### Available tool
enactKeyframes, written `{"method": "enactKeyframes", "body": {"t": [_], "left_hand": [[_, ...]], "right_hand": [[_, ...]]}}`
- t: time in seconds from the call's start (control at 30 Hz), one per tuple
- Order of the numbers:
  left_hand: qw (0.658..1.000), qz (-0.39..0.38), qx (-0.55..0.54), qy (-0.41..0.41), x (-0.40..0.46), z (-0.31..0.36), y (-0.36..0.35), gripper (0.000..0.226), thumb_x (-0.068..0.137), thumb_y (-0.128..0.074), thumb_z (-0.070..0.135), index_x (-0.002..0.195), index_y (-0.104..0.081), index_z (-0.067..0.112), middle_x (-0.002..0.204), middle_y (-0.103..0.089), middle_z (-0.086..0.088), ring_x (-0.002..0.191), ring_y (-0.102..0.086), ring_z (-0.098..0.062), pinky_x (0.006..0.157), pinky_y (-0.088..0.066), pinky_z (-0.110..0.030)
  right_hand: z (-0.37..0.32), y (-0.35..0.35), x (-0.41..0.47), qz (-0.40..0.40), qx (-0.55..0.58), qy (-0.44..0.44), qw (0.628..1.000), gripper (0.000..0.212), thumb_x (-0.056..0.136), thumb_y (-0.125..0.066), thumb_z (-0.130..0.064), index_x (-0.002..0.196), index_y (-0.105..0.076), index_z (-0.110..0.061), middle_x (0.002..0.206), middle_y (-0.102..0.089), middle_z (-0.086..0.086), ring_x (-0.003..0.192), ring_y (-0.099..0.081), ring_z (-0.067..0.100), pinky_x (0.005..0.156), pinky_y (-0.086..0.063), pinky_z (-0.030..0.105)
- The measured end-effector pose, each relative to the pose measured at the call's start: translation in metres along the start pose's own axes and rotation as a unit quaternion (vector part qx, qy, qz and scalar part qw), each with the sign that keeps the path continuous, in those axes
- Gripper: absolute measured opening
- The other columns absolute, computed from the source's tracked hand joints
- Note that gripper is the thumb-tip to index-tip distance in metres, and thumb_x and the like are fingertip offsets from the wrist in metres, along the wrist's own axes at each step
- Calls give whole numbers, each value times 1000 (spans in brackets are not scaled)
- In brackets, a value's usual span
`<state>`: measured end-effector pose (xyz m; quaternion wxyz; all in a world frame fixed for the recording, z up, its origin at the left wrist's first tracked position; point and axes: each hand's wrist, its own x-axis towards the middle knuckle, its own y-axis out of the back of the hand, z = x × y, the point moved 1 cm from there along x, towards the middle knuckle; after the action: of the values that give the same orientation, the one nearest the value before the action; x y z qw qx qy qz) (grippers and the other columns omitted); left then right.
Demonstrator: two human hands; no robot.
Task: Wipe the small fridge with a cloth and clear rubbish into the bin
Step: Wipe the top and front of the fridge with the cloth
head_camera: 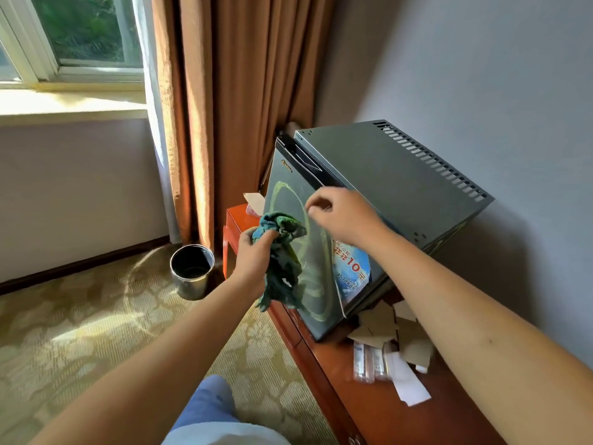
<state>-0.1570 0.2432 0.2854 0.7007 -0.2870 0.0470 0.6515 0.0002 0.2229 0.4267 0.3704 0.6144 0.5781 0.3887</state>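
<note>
A small dark grey fridge (pixel 378 175) stands on a red-brown wooden cabinet (pixel 378 403), its door facing left with a pale ring pattern and a blue sticker (pixel 351 271). My left hand (pixel 253 255) grips a crumpled green cloth (pixel 282 271) that hangs in front of the door. My right hand (pixel 337 213) hovers at the door's upper edge with fingers curled, holding nothing visible. Torn cardboard pieces (pixel 385 329), plastic wrappers (pixel 369 364) and a white paper slip (pixel 410 387) lie on the cabinet beside the fridge. A round metal bin (pixel 192 271) stands on the carpet to the left.
Brown curtains (pixel 231 107) hang behind the fridge beside a window (pixel 70 43). A cardboard piece (pixel 255 200) sticks up behind the fridge's far corner. Patterned carpet (pixel 80 332) covers the floor between me and the bin. A grey wall runs along the right.
</note>
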Motion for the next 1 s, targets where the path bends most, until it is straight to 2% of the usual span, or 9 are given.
{"method": "enactKeyframes", "body": {"t": [0.17,0.33,0.47,0.57,0.63,0.77,0.87,0.9,1.0], "left_hand": [[997,-6,65,-45,3,-2,-18,30,90,-67,37,114,-51,29,110,-65,-6,98,-66,-21,82,-59,-41],[994,-28,96,-52,19,8,-43,33,93,-64,36,119,-46,27,109,-64,-3,91,-67,-13,68,-57,-28],[991,-18,120,-53,31,10,-59,48,94,-64,43,127,-32,33,116,-55,4,93,-63,-7,75,-56,-29],[992,-7,117,-40,38,6,-66,50,93,-61,48,125,-24,40,114,-61,0,89,-70,-18,82,-61,-46],[990,1,131,-51,43,2,-68,50,90,-60,54,124,-24,45,121,-61,-3,95,-70,-21,84,-60,-48],[987,12,136,-87,49,-6,-70,45,87,-61,56,119,-29,54,129,-55,-4,108,-65,-24,85,-61,-45],[973,5,184,-139,41,-6,-76,34,99,-58,41,125,-37,48,137,-39,1,112,-57,-12,87,-53,-19],[968,3,205,-147,39,-7,-78,33,100,-57,40,128,-40,46,139,-35,0,114,-54,-13,89,-50,-19],[963,-5,224,-149,34,-9,-81,37,97,-60,43,131,-45,44,148,-24,3,126,-44,-18,104,-44,-33]], "right_hand": [[27,22,27,120,-9,-33,992,14,93,-54,-24,93,-66,-29,81,-67,-13,71,-62,6,66,-54,29],[37,21,55,99,-69,-18,993,4,94,-55,-25,96,-57,-28,81,-63,-10,72,-58,9,65,-52,33],[36,13,81,61,-90,-3,994,2,94,-54,-28,94,-56,-28,77,-62,-8,71,-57,11,65,-52,35],[35,2,97,37,-99,12,994,2,93,-53,-27,92,-54,-27,70,-58,-4,66,-55,15,63,-52,40],[38,-7,103,58,-92,13,994,3,94,-53,-27,91,-54,-27,65,-55,-1,62,-53,15,58,-50,39],[45,-20,105,126,-83,17,988,3,92,-54,-30,90,-55,-27,58,-51,-4,56,-51,11,50,-44,30],[48,-21,106,134,-65,22,989,4,91,-55,-29,90,-57,-26,58,-52,-4,56,-52,12,50,-44,29],[49,-21,106,136,-65,24,988,4,91,-54,-29,90,-57,-26,57,-51,-4,56,-52,12,50,-43,29],[51,-23,106,143,-64,33,987,3,91,-54,-28,90,-56,-26,57,-49,-6,56,-52,11,50,-43,29]]}}
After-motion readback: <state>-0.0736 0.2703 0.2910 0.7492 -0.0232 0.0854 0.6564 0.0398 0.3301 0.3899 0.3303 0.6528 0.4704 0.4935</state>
